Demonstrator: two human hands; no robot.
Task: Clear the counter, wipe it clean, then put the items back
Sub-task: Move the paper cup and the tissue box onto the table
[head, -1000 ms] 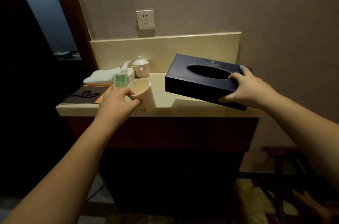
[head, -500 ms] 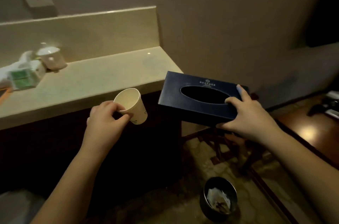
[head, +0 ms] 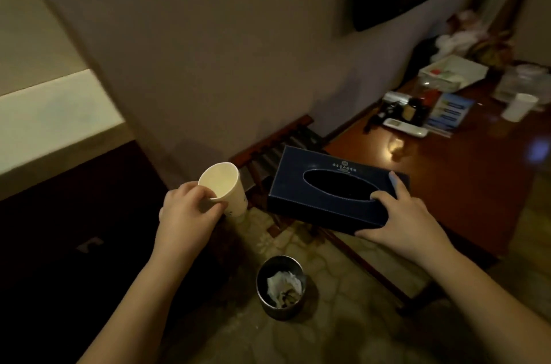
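My left hand (head: 186, 214) pinches paper cup (head: 225, 188) at rim, cup tilted, held in air just off counter (head: 56, 125) edge. My right hand (head: 399, 220) grips tissue box (head: 334, 187) by near right corner, thumb under, fingers on top by oval slot; box in air w/ far end over wooden table (head: 447, 173). Bin (head: 280, 289) on floor below, crumpled paper inside.

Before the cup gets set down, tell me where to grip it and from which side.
Grip the cup around its side wall, coming from the left, where the left hand now pinches only the rim. It is tilted with its mouth open upward, and a paper rim likely buckles; the tapered wall should give a steadier hold.
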